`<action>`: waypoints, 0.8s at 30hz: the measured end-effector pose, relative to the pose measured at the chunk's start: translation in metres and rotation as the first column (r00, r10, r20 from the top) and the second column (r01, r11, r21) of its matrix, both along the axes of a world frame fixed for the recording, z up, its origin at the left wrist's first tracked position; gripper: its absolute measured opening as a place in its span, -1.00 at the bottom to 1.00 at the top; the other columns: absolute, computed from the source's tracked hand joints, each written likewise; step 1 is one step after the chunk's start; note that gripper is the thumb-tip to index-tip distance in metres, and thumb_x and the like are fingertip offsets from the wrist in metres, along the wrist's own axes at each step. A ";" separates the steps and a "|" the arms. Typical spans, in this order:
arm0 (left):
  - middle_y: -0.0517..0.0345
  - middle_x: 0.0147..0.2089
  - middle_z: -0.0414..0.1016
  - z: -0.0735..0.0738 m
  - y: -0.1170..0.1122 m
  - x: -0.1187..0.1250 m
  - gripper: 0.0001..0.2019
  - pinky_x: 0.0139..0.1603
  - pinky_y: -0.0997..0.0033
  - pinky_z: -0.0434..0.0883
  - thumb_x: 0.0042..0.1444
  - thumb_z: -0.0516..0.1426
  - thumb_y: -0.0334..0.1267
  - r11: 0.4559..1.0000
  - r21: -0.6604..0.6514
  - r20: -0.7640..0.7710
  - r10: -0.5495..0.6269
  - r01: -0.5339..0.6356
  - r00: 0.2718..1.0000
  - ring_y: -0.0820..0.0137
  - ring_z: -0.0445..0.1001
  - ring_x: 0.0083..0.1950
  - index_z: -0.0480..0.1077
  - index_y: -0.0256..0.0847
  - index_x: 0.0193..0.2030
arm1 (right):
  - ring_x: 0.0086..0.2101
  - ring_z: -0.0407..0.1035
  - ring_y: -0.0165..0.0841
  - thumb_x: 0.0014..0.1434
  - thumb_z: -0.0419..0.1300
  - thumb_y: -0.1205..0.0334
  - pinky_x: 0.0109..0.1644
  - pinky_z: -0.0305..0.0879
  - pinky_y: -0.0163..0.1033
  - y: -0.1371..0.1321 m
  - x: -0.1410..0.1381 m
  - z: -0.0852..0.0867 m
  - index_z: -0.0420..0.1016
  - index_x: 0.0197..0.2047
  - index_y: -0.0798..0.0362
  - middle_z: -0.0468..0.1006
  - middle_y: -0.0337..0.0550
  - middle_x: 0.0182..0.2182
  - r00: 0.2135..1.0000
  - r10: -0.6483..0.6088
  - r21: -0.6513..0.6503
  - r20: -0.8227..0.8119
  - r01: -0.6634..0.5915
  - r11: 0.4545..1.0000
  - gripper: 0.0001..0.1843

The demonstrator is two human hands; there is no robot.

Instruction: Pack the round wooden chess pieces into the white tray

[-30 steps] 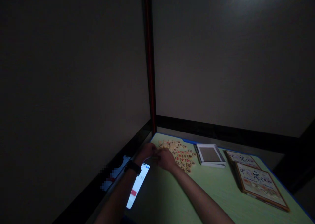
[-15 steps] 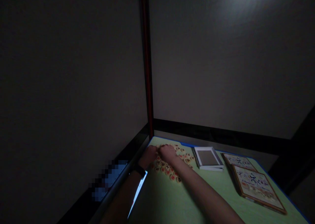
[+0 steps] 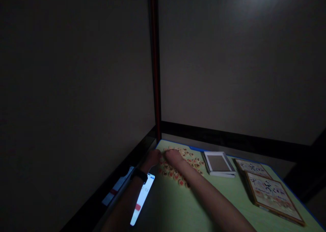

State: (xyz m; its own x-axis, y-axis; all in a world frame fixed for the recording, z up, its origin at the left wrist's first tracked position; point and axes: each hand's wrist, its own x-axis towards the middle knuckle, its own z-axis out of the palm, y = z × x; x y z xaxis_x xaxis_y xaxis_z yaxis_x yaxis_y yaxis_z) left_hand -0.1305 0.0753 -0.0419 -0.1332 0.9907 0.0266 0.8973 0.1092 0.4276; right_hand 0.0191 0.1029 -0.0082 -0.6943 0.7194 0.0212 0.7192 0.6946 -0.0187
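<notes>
Many round xiangqi pieces [image 3: 181, 182] with red or dark characters lie face up on the far left part of the green table [image 3: 183, 204]. My left hand [image 3: 153, 157], with a black band at the wrist, is curled at the left edge of the pieces. Beside it, my right hand [image 3: 174, 157] is closed over the middle of the group, its knuckles upward. A small gap separates the two hands. The fingertips of both are hidden, and whatever they hold or touch cannot be made out.
A lit phone [image 3: 145, 198] lies at the left edge under my left forearm. A white open box [image 3: 221, 174] stands right of the pieces. Two flat boxes with printed lids, a rear one [image 3: 251, 166] and a front one [image 3: 271, 193], overlap further right. Walls meet behind the table.
My left hand has drawn slightly away from the right, widening the gap between them. More of the phone's screen shows. The view has shifted a little, moving the tabletop things rightward.
</notes>
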 end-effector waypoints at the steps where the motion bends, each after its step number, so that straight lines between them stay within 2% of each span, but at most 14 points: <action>1: -0.04 -0.18 0.62 0.000 0.000 0.000 -0.78 -0.10 0.43 0.39 0.12 0.06 -0.46 1.000 0.006 0.010 -0.004 0.004 1.000 0.33 0.55 -0.11 0.56 -0.31 -0.26 | -0.08 0.54 -0.17 0.23 0.13 0.39 -0.06 0.37 -0.23 0.001 0.002 0.000 0.59 -0.01 0.12 0.63 0.17 -0.11 1.000 -0.013 -0.010 -0.024 0.012 1.000 -0.70; 5: 0.02 -0.29 0.61 0.000 -0.001 0.001 -0.82 -0.09 0.41 0.38 0.07 0.09 -0.45 0.999 0.015 0.031 -0.039 0.039 0.999 0.35 0.54 -0.18 0.55 -0.30 -0.38 | -0.02 0.49 -0.24 0.28 0.09 0.30 -0.05 0.33 -0.29 0.003 0.006 -0.003 0.54 0.07 0.02 0.63 0.01 -0.06 0.989 -0.069 -0.051 -0.131 0.062 0.997 -0.66; 9: -0.01 -0.35 0.59 0.001 -0.003 0.003 -0.79 -0.14 0.39 0.37 0.08 0.07 -0.44 0.998 0.014 0.027 -0.059 0.059 0.998 0.32 0.54 -0.22 0.54 -0.33 -0.44 | -0.06 0.51 -0.28 0.20 0.12 0.35 -0.07 0.31 -0.34 0.002 0.004 -0.008 0.62 -0.08 -0.03 0.67 -0.10 -0.13 0.981 -0.113 -0.107 -0.158 0.097 0.990 -0.70; 14: 0.02 -0.31 0.59 0.002 -0.004 0.004 -0.77 -0.12 0.42 0.35 0.06 0.05 -0.48 0.998 0.018 0.009 -0.066 0.066 0.998 0.34 0.52 -0.18 0.55 -0.30 -0.38 | -0.09 0.54 -0.22 0.18 0.15 0.32 -0.10 0.34 -0.29 0.001 0.005 -0.005 0.66 -0.10 -0.03 0.67 -0.02 -0.13 0.980 -0.146 -0.114 -0.137 0.131 0.985 -0.71; 20: 0.11 -0.40 0.54 0.007 -0.007 0.008 -0.78 -0.20 0.48 0.30 0.09 0.05 -0.47 0.995 -0.008 -0.005 -0.098 0.098 0.995 0.40 0.45 -0.27 0.52 -0.30 -0.44 | -0.07 0.54 -0.20 0.24 0.13 0.25 -0.09 0.36 -0.31 0.017 0.021 0.018 0.66 -0.08 -0.04 0.67 -0.03 -0.10 0.984 -0.145 -0.093 -0.102 0.136 0.986 -0.71; 24: 0.11 -0.37 0.55 0.009 -0.007 0.012 -0.78 -0.21 0.50 0.30 0.09 0.05 -0.47 0.993 -0.007 -0.013 -0.120 0.120 0.993 0.41 0.45 -0.27 0.52 -0.28 -0.43 | -0.05 0.53 -0.11 0.23 0.15 0.26 -0.06 0.39 -0.23 0.020 0.025 0.024 0.65 -0.07 0.05 0.65 0.12 -0.09 0.989 -0.135 -0.053 -0.054 0.132 0.990 -0.71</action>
